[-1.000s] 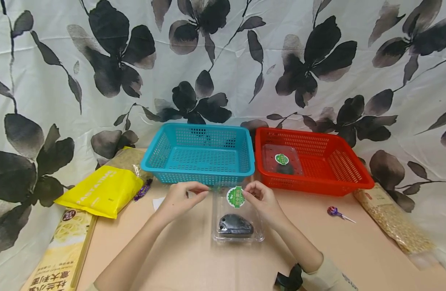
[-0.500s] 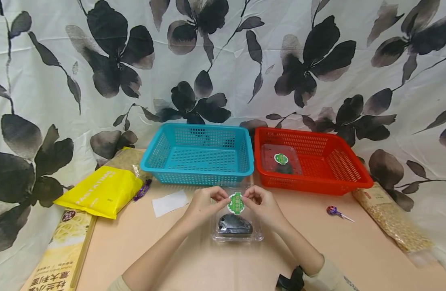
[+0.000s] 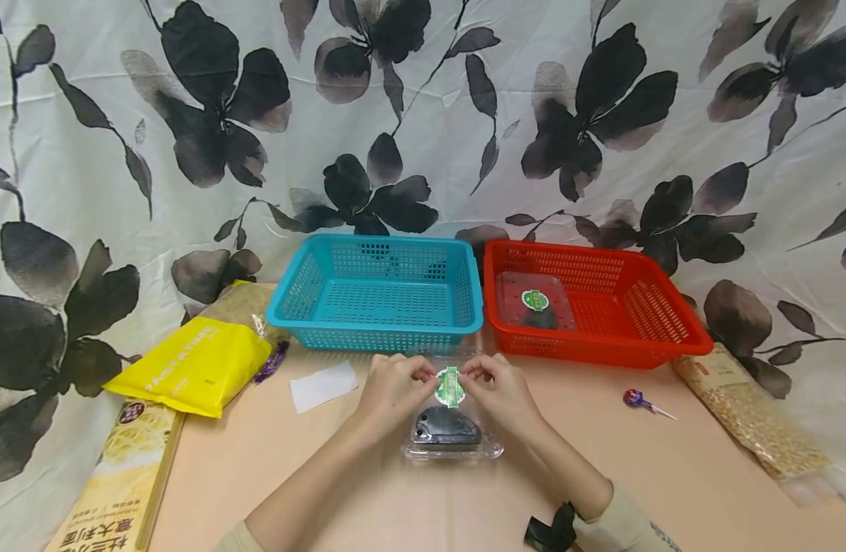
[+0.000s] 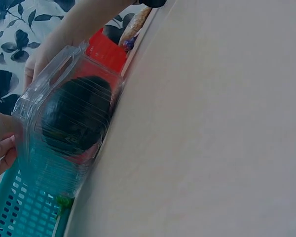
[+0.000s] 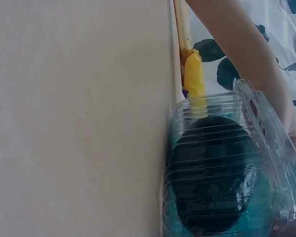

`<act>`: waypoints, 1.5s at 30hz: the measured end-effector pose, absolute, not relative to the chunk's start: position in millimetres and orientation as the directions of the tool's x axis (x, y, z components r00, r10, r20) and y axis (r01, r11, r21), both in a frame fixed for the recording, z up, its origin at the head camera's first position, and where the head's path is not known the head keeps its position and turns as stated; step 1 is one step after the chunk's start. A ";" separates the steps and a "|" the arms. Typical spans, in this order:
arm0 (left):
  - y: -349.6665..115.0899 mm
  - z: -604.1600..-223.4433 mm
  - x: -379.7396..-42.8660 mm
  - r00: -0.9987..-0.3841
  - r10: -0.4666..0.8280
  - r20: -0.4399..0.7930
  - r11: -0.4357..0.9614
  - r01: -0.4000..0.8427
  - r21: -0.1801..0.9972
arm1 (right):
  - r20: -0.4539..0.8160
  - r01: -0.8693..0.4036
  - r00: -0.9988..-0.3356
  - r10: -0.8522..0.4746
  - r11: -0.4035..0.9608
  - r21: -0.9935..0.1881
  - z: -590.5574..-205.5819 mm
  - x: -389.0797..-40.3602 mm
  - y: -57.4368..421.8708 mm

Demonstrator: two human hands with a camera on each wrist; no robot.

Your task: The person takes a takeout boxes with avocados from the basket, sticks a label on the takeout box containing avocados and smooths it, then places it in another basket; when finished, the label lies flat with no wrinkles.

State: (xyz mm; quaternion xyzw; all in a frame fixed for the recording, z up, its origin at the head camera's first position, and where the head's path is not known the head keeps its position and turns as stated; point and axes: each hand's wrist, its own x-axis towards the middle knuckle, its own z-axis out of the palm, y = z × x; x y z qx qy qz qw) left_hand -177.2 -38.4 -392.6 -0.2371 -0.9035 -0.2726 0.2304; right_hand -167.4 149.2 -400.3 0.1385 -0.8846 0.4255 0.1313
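Note:
A clear plastic clamshell box (image 3: pixel 488 446) lies at the middle of the table with a dark, rounded object (image 3: pixel 447 426) inside. Over its lid is a round green-and-white sticker (image 3: pixel 450 387). My left hand (image 3: pixel 394 391) pinches the sticker's left edge between thumb and curled fingers. On the opposite edge, my right hand (image 3: pixel 503 392) pinches it the same way. Both wrist views look at the box's ribbed side, the dark object (image 4: pixel 76 116) showing through the plastic; there the sticker is hidden. A white slip of paper (image 3: pixel 323 386) lies left of the left hand.
Behind the box stand a blue basket (image 3: pixel 375 337) and a red basket (image 3: pixel 602 351), the red one holding another stickered box (image 3: pixel 513 295). A yellow bag (image 3: pixel 195 360) and a pasta pack (image 3: pixel 113 491) lie left; a lollipop (image 3: pixel 633 398) and a grain bag (image 3: pixel 747 414) lie right.
My left hand has moved right from beside the box to the sticker's left edge, uncovering the white paper. The sticker, held in the right hand, now sits lower and flatter over the lid.

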 end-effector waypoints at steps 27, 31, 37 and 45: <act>-44.5 -399.9 -178.0 -0.592 0.370 0.716 0.629 0.727 0.275 | 0.580 -0.587 -0.768 -0.273 0.662 -0.466 -402.7 -165.8 151.4; -49.9 -407.2 -168.3 -0.534 0.525 0.663 0.601 0.784 0.155 | 0.557 -0.656 -0.725 -0.406 0.652 -0.379 -403.7 -156.9 153.2; -55.5 -421.8 -158.2 -0.503 0.664 0.554 0.598 0.801 0.010 | 0.515 -0.689 -0.699 -0.496 0.661 -0.297 -412.9 -149.3 156.2; -57.4 -421.6 -156.6 -0.452 0.650 0.610 0.610 0.790 -0.065 | 0.599 -0.727 -0.621 -0.505 0.658 -0.198 -420.1 -150.9 161.4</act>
